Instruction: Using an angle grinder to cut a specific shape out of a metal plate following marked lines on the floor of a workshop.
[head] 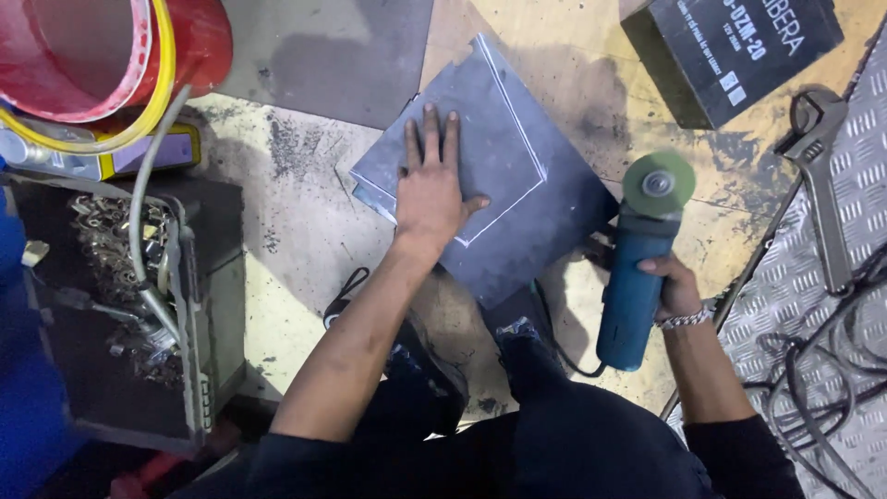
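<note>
Steel sheet (504, 176) flat on the stained workshop floor (296, 231), left hand (430, 189) pressed open on it — fingers spread, right hand (674, 286) clamped around a blue angle grinder (637, 268) just beside its edge, pipe wrench (818, 176) and black box (735, 46) nearby — open toolbox (129, 305) at left.

Stained yellowish floor (296, 212) fills the frame's middle; ribbed metal plate (832, 305) at right, dark box (735, 51) upper right.
</note>
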